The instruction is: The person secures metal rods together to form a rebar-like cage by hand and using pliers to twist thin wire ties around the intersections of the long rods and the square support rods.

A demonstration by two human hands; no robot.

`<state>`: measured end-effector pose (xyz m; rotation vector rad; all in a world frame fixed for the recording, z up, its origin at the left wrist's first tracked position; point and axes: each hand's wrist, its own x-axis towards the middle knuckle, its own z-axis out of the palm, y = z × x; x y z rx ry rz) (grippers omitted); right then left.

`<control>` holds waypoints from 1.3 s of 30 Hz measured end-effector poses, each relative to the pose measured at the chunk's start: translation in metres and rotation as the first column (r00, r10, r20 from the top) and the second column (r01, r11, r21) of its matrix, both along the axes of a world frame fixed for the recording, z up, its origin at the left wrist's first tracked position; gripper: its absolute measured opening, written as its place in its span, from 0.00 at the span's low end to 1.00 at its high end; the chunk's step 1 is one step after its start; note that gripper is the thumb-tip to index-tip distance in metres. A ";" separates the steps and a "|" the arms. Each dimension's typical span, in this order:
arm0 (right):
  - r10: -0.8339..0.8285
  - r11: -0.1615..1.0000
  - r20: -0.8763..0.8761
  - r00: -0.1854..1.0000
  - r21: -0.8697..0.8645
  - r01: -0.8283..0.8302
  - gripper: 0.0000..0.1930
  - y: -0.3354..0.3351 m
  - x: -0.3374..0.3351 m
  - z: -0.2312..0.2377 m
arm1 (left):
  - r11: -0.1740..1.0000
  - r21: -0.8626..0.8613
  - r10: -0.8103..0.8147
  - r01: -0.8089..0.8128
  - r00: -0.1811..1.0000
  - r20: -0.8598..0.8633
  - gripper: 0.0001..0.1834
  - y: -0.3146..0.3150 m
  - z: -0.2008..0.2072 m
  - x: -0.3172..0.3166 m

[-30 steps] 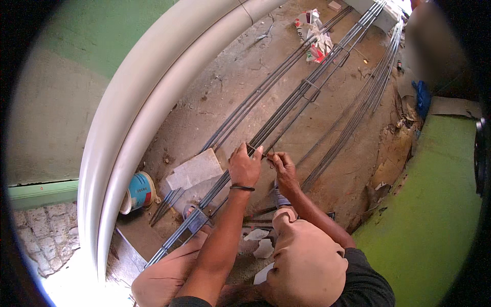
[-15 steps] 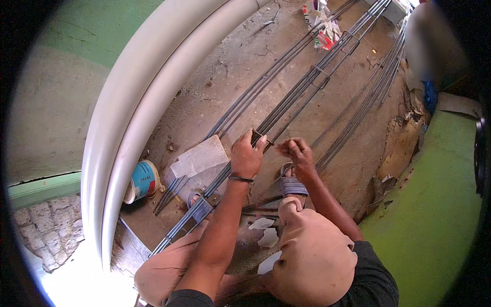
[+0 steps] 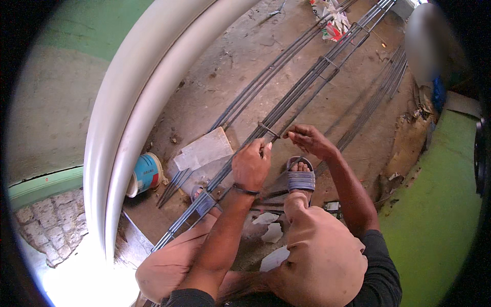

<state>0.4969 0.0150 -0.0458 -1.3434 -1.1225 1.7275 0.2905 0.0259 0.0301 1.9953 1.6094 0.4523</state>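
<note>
Rebar cage [image 3: 294,94], made of long dark bars with rectangular stirrups around them, running diagonally beneath the left hand [image 3: 251,162] and on past it, both toward the upper right and toward the lower left. The left hand is closed over the bars, back of the hand uppermost, with the thumb on its right side; just beyond its knuckles lies the nearest stirrup [image 3: 268,130]. A dark bracelet [image 3: 245,190] circles the wrist. The right hand [image 3: 313,140] is partly curled, its fingertips beside the right end of that stirrup; whether they pinch anything cannot be told.

Left of the left hand, a pale slab [image 3: 204,148] lies across a loose bar bundle [image 3: 276,70], which continues up and away from the hand. Farther left are a blue-and-white bucket [image 3: 147,174], tipped on its side, and two thick, curved white pipes [image 3: 120,128]. Below the right hand is a sandalled foot [image 3: 300,179]; to that hand's upper right, a second bundle of thin rods [image 3: 371,102] rests on the floor. Well beyond both hands, a crumpled red-and-white sheet [image 3: 335,25] lies near the cage.
</note>
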 end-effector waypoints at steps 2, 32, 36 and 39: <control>-0.003 0.999 -0.039 0.999 -0.052 0.001 0.15 0.008 -0.002 0.003 | 0.996 -0.087 -0.021 0.016 0.998 -0.065 0.15 0.002 0.001 0.000; -0.141 0.985 0.112 0.984 -0.088 0.151 0.07 -0.001 -0.016 0.022 | 0.935 0.355 -0.114 -0.010 0.938 0.327 0.15 -0.008 -0.045 0.004; -0.171 0.984 0.219 0.961 -0.012 0.178 0.07 -0.009 -0.024 0.036 | 0.886 0.450 -0.223 0.113 0.955 0.198 0.20 -0.008 -0.048 0.001; -0.215 0.976 0.353 0.910 0.037 0.216 0.09 -0.018 -0.033 0.043 | 0.854 0.467 -0.285 0.229 0.957 0.052 0.22 -0.010 -0.048 -0.001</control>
